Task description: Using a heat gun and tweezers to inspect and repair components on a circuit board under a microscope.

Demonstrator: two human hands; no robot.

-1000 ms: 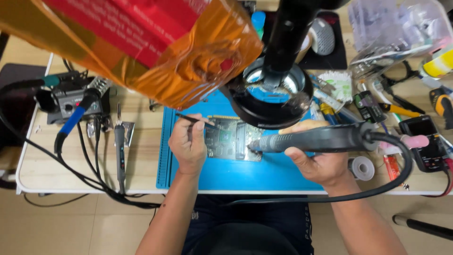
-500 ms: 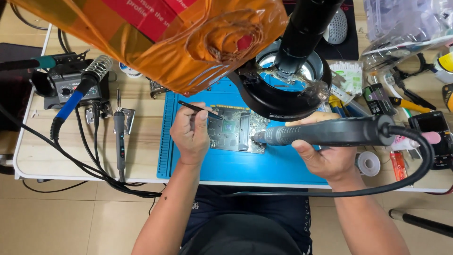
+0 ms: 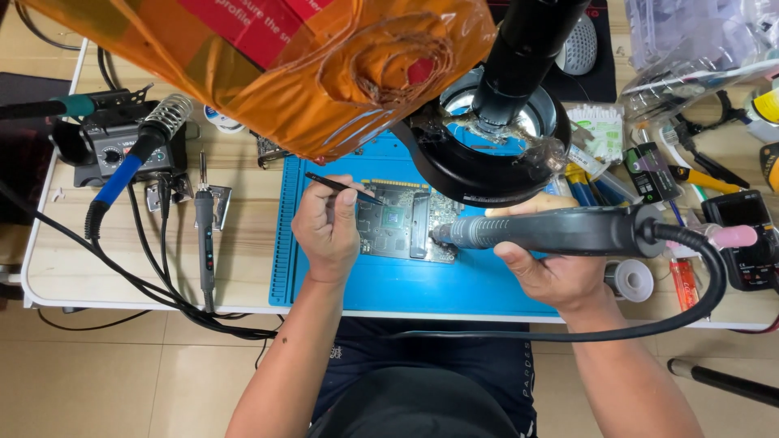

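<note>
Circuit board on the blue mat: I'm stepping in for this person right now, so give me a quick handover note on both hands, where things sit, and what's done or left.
Left hand: pinches thin black tweezers, tips over the circuit board, palm resting at its left edge.
Right hand: grips the grey hot-air handle, nozzle at the board's right edge.
Board lies flat on the blue mat, under the black ring-light microscope.
Soldering station and spare iron sit unused at left.
Done: nothing visibly lifted off.
Left: the rework at the nozzle; whether anything there has loosened cannot be seen.

Circuit board upper right hidden under the magnifier ring, orange bag cut off at top
</note>
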